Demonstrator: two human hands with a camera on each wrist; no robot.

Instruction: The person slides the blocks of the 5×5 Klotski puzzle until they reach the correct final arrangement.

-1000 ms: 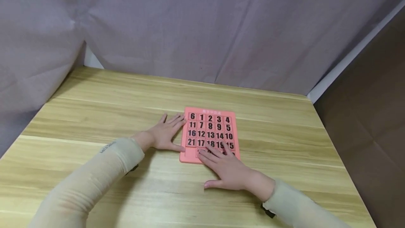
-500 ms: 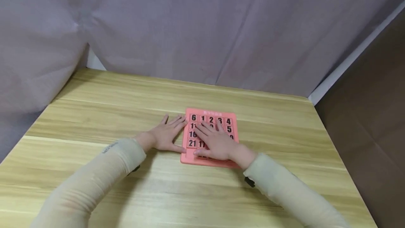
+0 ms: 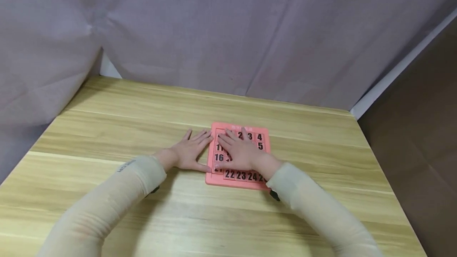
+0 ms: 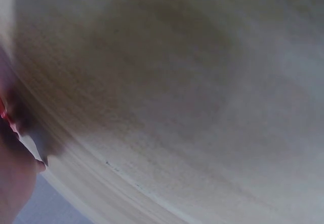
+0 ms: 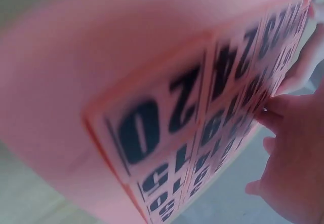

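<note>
R hand [image 3: 240, 152] is lying w/ fingers straight and spread over the number tiles [image 3: 244, 175] of the pink slide puzzle [image 3: 264, 157] mid-table toward the far edge, L hand [image 3: 190, 153] is bracing its left edge flat w/ straight fingers, so I'm judging uneven pressing risks jamming tiles or skidding the board.

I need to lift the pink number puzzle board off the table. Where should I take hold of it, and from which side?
Probably take the pink puzzle board by its right edge, thumb on the rim, fingers slid underneath. It lies flat on the table, so only the thin rim offers a grip. The left hand rests against the left edge and the right hand lies flat on the tiles; the right side is free.
</note>
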